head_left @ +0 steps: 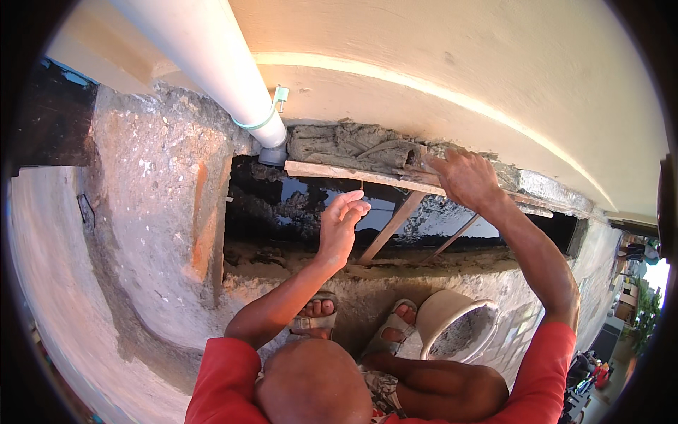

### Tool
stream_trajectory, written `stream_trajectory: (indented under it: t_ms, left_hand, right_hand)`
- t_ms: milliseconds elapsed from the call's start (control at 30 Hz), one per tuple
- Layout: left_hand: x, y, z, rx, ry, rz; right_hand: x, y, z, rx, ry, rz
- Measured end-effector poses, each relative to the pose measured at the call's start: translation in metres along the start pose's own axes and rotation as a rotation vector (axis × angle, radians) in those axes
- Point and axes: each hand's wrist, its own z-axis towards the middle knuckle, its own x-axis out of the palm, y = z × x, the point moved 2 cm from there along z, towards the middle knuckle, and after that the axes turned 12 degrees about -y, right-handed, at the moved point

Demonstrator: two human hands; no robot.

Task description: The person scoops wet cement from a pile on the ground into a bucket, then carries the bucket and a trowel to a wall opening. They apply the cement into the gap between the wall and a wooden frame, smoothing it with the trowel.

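Observation:
Above the dark water of an open drain (296,191), my left hand (339,226) is raised with its fingers pinched together. A thin upright sliver shows at its fingertips, too small to name. My right hand (467,177) reaches farther out and curls over the wet grey mortar (339,143) along the wall's foot. A flat brownish piece (418,158) sits in the mortar beside its fingers; the fingers hide most of what they grip. A long wooden board (335,172) edges the mortar, with slanting wooden struts (395,225) under it.
A white pipe (226,71) runs down the cream wall (452,56) to a grey end fitting (273,155). A bucket (452,325) holding grey mortar stands by my right foot. My sandalled feet are at the drain's near concrete edge (282,286). Rough concrete (148,212) lies left.

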Motion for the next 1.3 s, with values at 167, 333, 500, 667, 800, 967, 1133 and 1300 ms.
stream_trajectory:
  t_ms: [167,333,500,667,800,967,1133,1300]
  left_hand:
    - [-0.006,-0.001,-0.004,0.004,-0.005,0.007]
    - [-0.012,-0.006,-0.004,0.008,-0.006,0.007]
    - [-0.012,-0.008,-0.002,0.004,0.009,0.008]
    - [-0.014,-0.008,-0.003,-0.021,0.005,0.034]
    - [-0.019,-0.006,-0.002,-0.018,0.000,0.065]
    - [-0.009,-0.004,0.004,-0.020,0.042,0.052]
    - [-0.009,-0.005,-0.001,-0.004,0.035,0.065]
    - [0.010,-0.016,0.003,-0.020,0.070,0.087]
  right_hand:
    - [-0.045,-0.006,-0.023,0.017,-0.111,0.072]
    - [-0.059,-0.048,-0.046,0.017,-0.124,0.185]
    - [-0.014,-0.063,-0.026,-0.039,-0.084,0.095]
    - [-0.009,-0.040,-0.016,0.001,-0.107,0.049]
    - [-0.033,-0.021,-0.031,0.078,-0.118,0.059]
    - [-0.026,-0.009,-0.032,0.077,-0.117,-0.100]
    - [-0.084,0.010,-0.034,0.108,-0.162,-0.053]
    - [-0.039,0.009,-0.013,-0.018,-0.072,-0.188]
